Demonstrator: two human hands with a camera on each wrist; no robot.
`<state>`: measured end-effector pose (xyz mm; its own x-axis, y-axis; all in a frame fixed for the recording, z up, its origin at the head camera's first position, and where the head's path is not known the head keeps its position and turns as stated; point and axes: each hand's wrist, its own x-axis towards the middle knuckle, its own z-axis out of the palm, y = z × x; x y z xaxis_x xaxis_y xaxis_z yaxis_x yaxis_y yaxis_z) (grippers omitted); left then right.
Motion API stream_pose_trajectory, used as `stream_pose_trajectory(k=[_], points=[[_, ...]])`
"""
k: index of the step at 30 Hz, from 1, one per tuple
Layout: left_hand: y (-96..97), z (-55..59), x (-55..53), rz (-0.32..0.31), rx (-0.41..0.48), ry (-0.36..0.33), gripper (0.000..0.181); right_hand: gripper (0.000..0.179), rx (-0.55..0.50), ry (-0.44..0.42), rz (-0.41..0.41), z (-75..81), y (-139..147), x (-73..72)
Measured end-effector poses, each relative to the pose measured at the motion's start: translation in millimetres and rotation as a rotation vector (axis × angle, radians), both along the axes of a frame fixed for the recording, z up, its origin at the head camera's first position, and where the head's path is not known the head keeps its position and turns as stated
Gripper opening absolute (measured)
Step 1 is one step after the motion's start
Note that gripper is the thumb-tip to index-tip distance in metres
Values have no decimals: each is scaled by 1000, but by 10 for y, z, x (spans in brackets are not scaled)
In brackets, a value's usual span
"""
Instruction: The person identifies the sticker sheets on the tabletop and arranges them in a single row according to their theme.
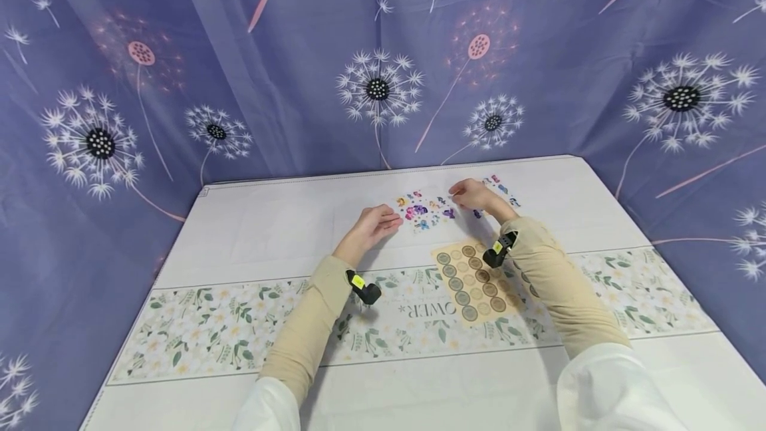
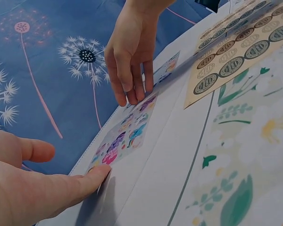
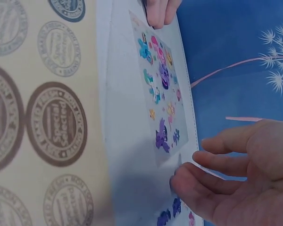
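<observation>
A clear sheet of colourful pony stickers (image 1: 426,211) lies on the white tablecloth between the two hands. My left hand (image 1: 376,223) is at its left edge, fingers extended. In the left wrist view, a fingertip of the left hand (image 2: 33,181) is right at the sheet's near corner, thumb held apart. My right hand (image 1: 474,194) is over the opposite end, its fingers loosely bent. The right wrist view has the right hand (image 3: 240,174) beside the sheet's end with nothing visible in its grasp. A second pony sticker sheet (image 1: 504,190) lies partly hidden under that hand.
Nearer the body lies a tan sheet of round brown and grey "Special Selected" stickers (image 1: 475,285), partly covered by the right forearm. It overlaps the tablecloth's floral band (image 1: 239,324). A purple dandelion-print curtain (image 1: 299,85) hangs behind the table and along its sides.
</observation>
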<state>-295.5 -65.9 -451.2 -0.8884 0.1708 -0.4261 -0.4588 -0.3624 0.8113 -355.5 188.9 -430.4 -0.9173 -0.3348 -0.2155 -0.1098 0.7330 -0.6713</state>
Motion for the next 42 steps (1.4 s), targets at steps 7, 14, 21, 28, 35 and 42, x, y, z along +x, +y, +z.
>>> stream_pose_trajectory(k=[7,14,21,28,35,42], points=[[21,23,-12,35,8,-5,48,41,8,-18,-11,-13,-44,-4],[27,48,-6,50,6,-17,48,42,-11,-32,-46,-7,-84,-2],[43,45,-18,34,19,-26,47,44,-5,-32,-69,-18,-93,-5],[61,37,-14,36,31,-40,47,44,-5,-36,-75,-12,-130,23],[48,27,-28,30,62,-51,47,44,-34,-71,-108,-6,-151,-1],[53,7,-53,35,93,-75,46,31,-199,-221,-205,13,-161,-14]])
